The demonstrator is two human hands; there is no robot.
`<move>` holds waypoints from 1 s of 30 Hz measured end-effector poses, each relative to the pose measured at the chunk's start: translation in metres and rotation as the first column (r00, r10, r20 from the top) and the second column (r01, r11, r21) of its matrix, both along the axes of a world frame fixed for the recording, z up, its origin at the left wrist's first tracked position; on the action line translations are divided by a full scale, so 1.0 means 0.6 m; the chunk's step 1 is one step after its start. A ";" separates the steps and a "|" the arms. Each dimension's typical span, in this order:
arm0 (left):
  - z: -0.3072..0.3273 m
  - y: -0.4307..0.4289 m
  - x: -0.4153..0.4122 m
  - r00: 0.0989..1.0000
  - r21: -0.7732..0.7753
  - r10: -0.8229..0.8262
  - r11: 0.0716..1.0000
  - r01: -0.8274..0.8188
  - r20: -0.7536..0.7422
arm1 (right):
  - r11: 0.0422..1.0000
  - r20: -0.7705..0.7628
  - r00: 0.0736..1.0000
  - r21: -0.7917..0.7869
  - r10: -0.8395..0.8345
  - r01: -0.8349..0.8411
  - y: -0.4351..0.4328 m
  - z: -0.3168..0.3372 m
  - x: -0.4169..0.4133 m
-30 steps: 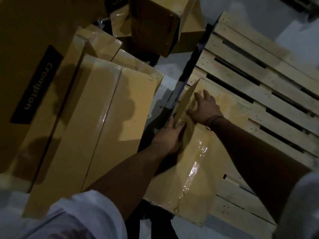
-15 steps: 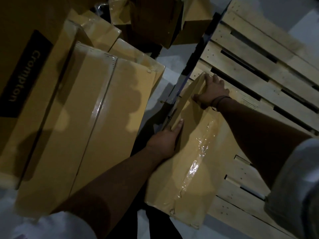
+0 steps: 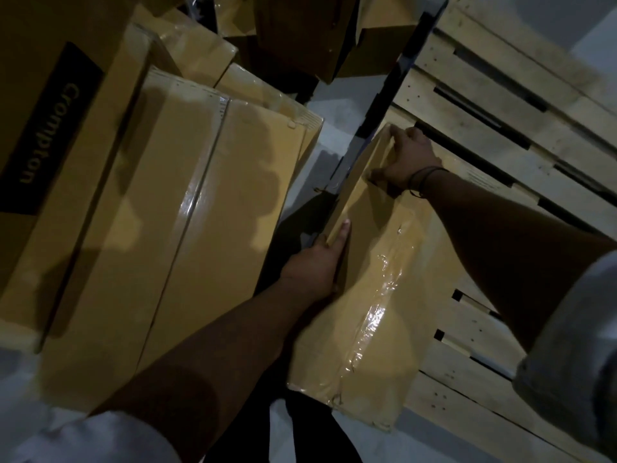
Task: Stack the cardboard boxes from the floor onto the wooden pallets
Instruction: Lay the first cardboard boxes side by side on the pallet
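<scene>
A long taped cardboard box (image 3: 377, 295) lies on the near left part of the wooden pallet (image 3: 500, 105), its near end overhanging the pallet's edge. My right hand (image 3: 405, 158) grips the box's far top corner, fingers curled over the edge. My left hand (image 3: 317, 262) holds the box's left side, thumb lying along the top edge and fingers hidden down the side. Clear tape runs shiny along the box's top seam.
Several more cardboard boxes (image 3: 187, 228) lie stacked on the floor to the left, one with a black Crompton label (image 3: 46, 132). More boxes (image 3: 300, 31) stand at the back. A narrow strip of pale floor (image 3: 337, 118) separates them from the pallet.
The box has slid farther onto the pallet. My right hand moved from the box's top face up to its far corner. My left hand stayed on the left side.
</scene>
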State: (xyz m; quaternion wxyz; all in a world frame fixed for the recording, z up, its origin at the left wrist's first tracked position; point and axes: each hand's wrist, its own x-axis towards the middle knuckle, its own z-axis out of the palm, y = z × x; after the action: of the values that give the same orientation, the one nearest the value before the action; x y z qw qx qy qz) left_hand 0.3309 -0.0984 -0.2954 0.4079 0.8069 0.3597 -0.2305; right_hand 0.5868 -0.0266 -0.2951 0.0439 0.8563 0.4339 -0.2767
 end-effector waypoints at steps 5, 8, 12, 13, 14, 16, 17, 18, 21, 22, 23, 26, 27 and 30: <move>-0.002 0.001 -0.001 1.000 0.006 -0.008 1.000 0.008 0.011 | 0.999 -0.008 1.000 0.012 -0.029 0.029 -0.024 -0.010 -0.027; -0.001 -0.001 0.001 1.000 -0.005 -0.005 1.000 0.005 0.014 | 0.998 0.020 1.000 0.070 -0.004 0.002 -0.065 -0.016 -0.053; 0.001 -0.009 0.005 1.000 -0.021 0.018 1.000 -0.019 -0.016 | 0.997 0.055 0.998 0.079 0.010 -0.014 -0.139 -0.017 -0.101; 0.002 -0.013 0.005 1.000 -0.015 0.016 1.000 -0.017 -0.013 | 0.997 0.055 0.999 0.079 0.001 -0.005 -0.160 -0.015 -0.113; 0.003 -0.018 0.003 1.000 -0.008 0.015 1.000 -0.015 -0.009 | 0.997 0.050 0.999 0.078 -0.010 0.006 -0.181 -0.015 -0.124; 0.004 -0.028 0.000 1.000 0.002 0.009 1.000 -0.009 -0.015 | 0.998 0.059 0.998 0.055 -0.022 0.018 -0.225 -0.015 -0.141; 0.005 -0.032 -0.001 1.000 0.006 0.004 1.000 -0.004 -0.026 | 0.999 0.070 0.997 0.033 -0.023 0.021 -0.247 -0.015 -0.148; 0.005 -0.035 -0.003 0.999 0.005 0.003 1.000 -0.003 -0.041 | 1.000 0.083 0.996 0.008 -0.022 0.022 -0.269 -0.016 -0.154; 0.007 -0.042 -0.006 0.998 -0.010 0.023 1.000 -0.024 -0.061 | 0.997 0.102 0.994 -0.052 -0.046 0.052 -0.332 -0.014 -0.166; 0.007 -0.043 -0.006 0.998 0.005 0.026 1.000 -0.026 -0.060 | 0.995 0.103 0.993 -0.072 -0.056 0.064 -0.353 -0.015 -0.170; 0.006 -0.045 -0.005 0.998 0.030 0.025 0.999 -0.023 -0.059 | 0.993 0.103 0.993 -0.095 -0.056 0.066 -0.373 -0.015 -0.174; 0.004 -0.051 -0.002 0.996 0.066 0.014 0.998 -0.008 -0.086 | 0.989 0.062 0.998 -0.143 -0.028 0.037 -0.416 -0.014 -0.192; 0.002 -0.050 -0.001 0.995 0.069 0.010 0.998 -0.003 -0.101 | 0.988 0.038 0.999 -0.149 -0.020 0.025 -0.419 -0.014 -0.198; 0.005 -0.041 -0.001 0.988 0.076 -0.051 0.995 0.062 -0.146 | 0.988 -0.010 0.999 -0.153 -0.039 0.038 -0.412 -0.011 -0.207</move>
State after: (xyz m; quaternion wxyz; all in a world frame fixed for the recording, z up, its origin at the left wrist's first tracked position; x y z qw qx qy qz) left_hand 0.3306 -0.1232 -0.2926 0.3412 0.8139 0.3741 -0.2849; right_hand 0.4629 -0.2738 -0.3017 0.1013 0.8569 0.3951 -0.3153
